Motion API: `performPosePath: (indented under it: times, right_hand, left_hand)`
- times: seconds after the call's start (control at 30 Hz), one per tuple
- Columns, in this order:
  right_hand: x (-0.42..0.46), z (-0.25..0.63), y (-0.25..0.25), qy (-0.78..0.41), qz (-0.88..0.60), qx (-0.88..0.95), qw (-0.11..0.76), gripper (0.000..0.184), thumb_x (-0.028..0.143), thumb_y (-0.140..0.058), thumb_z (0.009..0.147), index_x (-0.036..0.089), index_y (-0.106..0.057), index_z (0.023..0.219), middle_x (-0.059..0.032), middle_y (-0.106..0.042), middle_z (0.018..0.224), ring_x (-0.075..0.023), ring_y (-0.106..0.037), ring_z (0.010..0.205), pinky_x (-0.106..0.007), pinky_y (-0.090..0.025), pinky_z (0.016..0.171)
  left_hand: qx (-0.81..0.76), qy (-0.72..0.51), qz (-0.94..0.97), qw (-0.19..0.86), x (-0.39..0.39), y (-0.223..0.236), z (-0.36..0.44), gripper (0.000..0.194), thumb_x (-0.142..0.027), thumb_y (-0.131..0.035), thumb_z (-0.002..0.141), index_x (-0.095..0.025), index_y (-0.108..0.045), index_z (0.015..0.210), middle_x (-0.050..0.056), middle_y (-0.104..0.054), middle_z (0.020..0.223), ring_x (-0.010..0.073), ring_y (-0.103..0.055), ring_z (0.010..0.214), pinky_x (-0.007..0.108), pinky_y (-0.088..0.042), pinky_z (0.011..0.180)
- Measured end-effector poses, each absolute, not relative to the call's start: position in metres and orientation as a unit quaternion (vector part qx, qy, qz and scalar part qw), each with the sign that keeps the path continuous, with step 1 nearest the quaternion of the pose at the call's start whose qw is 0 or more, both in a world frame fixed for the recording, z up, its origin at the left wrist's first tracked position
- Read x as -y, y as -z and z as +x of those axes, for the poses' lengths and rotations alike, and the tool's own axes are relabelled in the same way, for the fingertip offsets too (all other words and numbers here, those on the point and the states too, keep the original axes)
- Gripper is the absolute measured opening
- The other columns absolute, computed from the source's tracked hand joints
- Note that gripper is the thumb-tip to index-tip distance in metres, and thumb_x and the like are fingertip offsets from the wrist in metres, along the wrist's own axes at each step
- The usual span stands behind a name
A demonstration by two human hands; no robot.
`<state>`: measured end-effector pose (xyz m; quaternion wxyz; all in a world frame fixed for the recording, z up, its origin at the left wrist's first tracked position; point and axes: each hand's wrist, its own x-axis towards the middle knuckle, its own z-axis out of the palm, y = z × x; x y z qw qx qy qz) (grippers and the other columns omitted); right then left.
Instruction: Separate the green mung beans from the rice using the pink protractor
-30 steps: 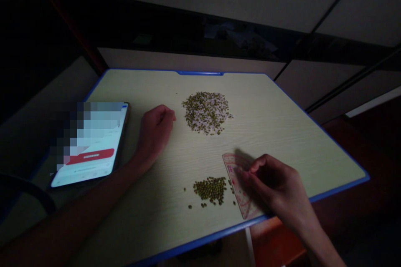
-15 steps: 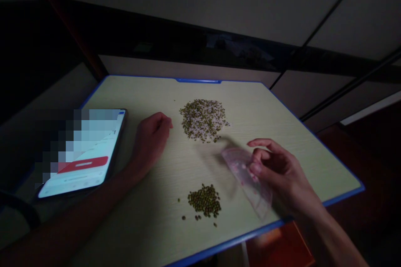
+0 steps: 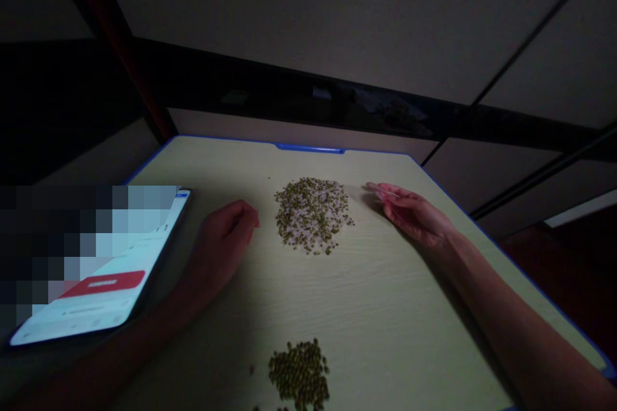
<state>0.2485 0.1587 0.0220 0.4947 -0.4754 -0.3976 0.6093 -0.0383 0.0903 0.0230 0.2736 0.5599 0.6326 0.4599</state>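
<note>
The right hand (image 3: pixel 409 210) has its fingertips pinched on a thin clear plastic piece (image 3: pixel 378 191), its tip towards 10 o'clock, just beside the mixed pile (image 3: pixel 313 213), which lies at 9 o'clock from that hand. The pile is a roughly round, low spread of small green beans and pale grains, with a few strays round its rim. On its far side, at 9 o'clock from it, the left hand (image 3: pixel 229 231) is curled in a loose fist, fingers together. The green bean pile (image 3: pixel 299 372) sits at 6 o'clock from the mixed one, all dark green and heaped closer. The plastic is seen nearly edge-on and partly covered by fingers, so its outline, and whether it touches the tabletop (image 3: pixel 385 321), cannot be told; the left palm is hidden. The bottom of the frame cuts off the green bean pile, and blocky blurring covers part of the lit tablet (image 3: pixel 106 302) at 8 o'clock from the left hand. A blue edge rims the tabletop, with a raised blue strip (image 3: pixel 308 148) at 12 o'clock; there is wide room between the piles.
</note>
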Motion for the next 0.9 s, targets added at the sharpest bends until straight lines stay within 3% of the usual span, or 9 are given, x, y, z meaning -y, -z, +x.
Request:
performPosePath:
  times: [0.07, 0.23, 0.37, 0.6, 0.73, 0.9]
  right_hand:
    - [-0.154, 0.245, -0.019, -0.565, -0.483, 0.421, 0.52, 0.024, 0.011, -0.072, 0.06, 0.018, -0.061, 0.08, -0.0011, -0.067, 0.074, -0.0114, -0.065, 0.066, -0.02, -0.055, 0.059]
    - [-0.149, 0.242, -0.013, -0.47, -0.51, 0.486, 0.532, 0.034, 0.021, -0.08, 0.05, 0.018, -0.059, 0.077, 0.0048, -0.061, 0.055, -0.0082, -0.053, 0.043, -0.02, -0.044, 0.041]
    - [-0.15, 0.24, -0.011, -0.405, -0.527, 0.523, 0.534, 0.03, 0.024, -0.077, 0.052, 0.018, -0.065, 0.079, 0.0028, -0.063, 0.056, -0.0108, -0.056, 0.048, -0.025, -0.049, 0.049]
    - [-0.141, 0.232, -0.013, -0.446, -0.489, 0.557, 0.502, 0.024, 0.019, -0.075, 0.054, 0.019, -0.07, 0.078, 0.0027, -0.065, 0.059, -0.0115, -0.059, 0.052, -0.027, -0.05, 0.056]
    - [-0.141, 0.236, -0.013, -0.464, -0.472, 0.527, 0.532, 0.025, 0.016, -0.074, 0.055, 0.02, -0.071, 0.08, 0.0036, -0.065, 0.059, -0.0111, -0.058, 0.052, -0.029, -0.05, 0.057]
    - [-0.146, 0.247, -0.01, -0.462, -0.476, 0.529, 0.529, 0.025, 0.014, -0.075, 0.055, 0.021, -0.072, 0.079, 0.0041, -0.064, 0.062, -0.0089, -0.056, 0.053, -0.025, -0.047, 0.056]
  left_hand:
    - [-0.64, -0.453, 0.56, 0.268, -0.09, -0.025, -0.037, 0.021, -0.03, -0.043, 0.066, -0.021, -0.042, 0.048, -0.005, -0.038, 0.044, 0.0113, -0.037, 0.044, 0.024, -0.028, 0.044]
    - [-0.652, -0.439, 0.56, 0.262, -0.089, -0.027, -0.039, 0.023, -0.032, -0.044, 0.066, -0.021, -0.041, 0.046, -0.005, -0.04, 0.043, 0.0115, -0.038, 0.044, 0.024, -0.029, 0.044]
    - [-0.662, -0.427, 0.564, 0.248, -0.091, -0.027, -0.038, 0.025, -0.034, -0.043, 0.066, -0.021, -0.041, 0.045, -0.004, -0.042, 0.043, 0.0117, -0.04, 0.045, 0.024, -0.03, 0.046]
    - [-0.684, -0.416, 0.551, 0.236, -0.091, -0.035, -0.034, 0.023, -0.035, -0.043, 0.062, -0.021, -0.041, 0.044, -0.004, -0.041, 0.042, 0.0115, -0.039, 0.045, 0.023, -0.028, 0.046]
    - [-0.689, -0.407, 0.555, 0.228, -0.09, -0.037, -0.033, 0.023, -0.034, -0.043, 0.062, -0.021, -0.041, 0.043, -0.003, -0.044, 0.043, 0.0114, -0.04, 0.045, 0.023, -0.028, 0.046]
    - [-0.696, -0.398, 0.556, 0.217, -0.09, -0.035, -0.033, 0.024, -0.035, -0.042, 0.061, -0.021, -0.042, 0.042, -0.003, -0.044, 0.043, 0.0115, -0.04, 0.046, 0.023, -0.029, 0.048]
